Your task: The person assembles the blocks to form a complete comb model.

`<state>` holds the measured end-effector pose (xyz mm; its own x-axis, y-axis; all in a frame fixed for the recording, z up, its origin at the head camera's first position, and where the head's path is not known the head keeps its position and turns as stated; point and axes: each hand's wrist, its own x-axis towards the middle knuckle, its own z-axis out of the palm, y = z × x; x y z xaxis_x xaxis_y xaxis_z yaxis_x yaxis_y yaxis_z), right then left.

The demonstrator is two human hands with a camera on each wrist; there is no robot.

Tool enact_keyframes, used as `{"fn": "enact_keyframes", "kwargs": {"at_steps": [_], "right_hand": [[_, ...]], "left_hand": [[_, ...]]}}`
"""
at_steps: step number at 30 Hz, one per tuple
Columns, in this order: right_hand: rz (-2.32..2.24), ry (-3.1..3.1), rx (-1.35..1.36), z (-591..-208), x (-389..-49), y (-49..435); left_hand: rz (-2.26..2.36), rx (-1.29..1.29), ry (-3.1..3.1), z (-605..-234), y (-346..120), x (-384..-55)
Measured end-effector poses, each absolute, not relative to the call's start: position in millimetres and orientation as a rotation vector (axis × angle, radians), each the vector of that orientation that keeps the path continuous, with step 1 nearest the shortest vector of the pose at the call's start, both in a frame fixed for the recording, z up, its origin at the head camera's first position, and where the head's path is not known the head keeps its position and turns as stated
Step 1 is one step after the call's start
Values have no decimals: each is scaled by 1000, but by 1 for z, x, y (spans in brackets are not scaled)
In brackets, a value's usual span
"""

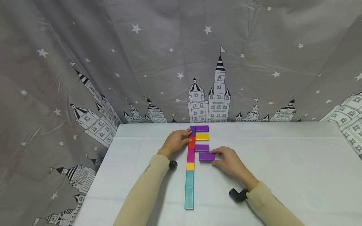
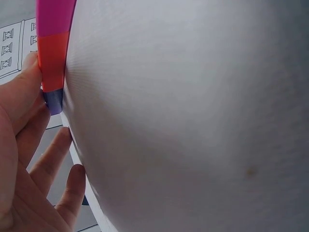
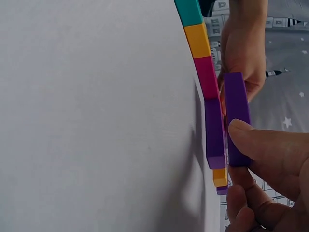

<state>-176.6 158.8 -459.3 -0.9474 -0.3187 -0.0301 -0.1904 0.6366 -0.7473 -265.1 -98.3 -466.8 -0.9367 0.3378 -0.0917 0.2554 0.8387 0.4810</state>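
Note:
A column of coloured blocks lies on the white table, with a purple block (image 1: 193,130) at its far end, then a red block (image 1: 191,142) and a magenta block (image 1: 190,155). My left hand (image 1: 175,142) is at the column's left side, its fingertips touching the purple and red blocks; in the left wrist view its other fingers are spread loosely. Between thumb and fingers, my right hand (image 1: 230,161) pinches another purple block (image 3: 236,96), raised off the table beside the magenta block. The right wrist view shows this block apart from the row.
Nearer in the column are a small yellow block (image 1: 190,166) and two teal blocks (image 1: 189,198). Along its right side lie a purple block (image 1: 202,128), a yellow block (image 1: 202,137) and a purple block (image 1: 202,148). A grey castle-print curtain (image 1: 158,47) hangs behind the table.

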Motion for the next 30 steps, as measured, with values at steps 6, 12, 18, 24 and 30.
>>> {"fn": "enact_keyframes", "kwargs": {"at_steps": [6, 12, 18, 24, 30], "right_hand": [[-1212, 2676, -411, -462, -178, 153], [-1204, 2668, -419, -465, -179, 146], [-1177, 2660, -392, -466, -179, 140], [-1153, 2668, -385, -467, -180, 136], [-1133, 2681, -404, -468, -181, 135]], "left_hand": [[709, 449, 2842, -466, -98, -265], [717, 453, 2844, -465, -98, -265], [712, 454, 2847, -466, -98, -264], [706, 453, 2849, -466, -98, -264], [712, 431, 2844, -466, -98, -264]]}}
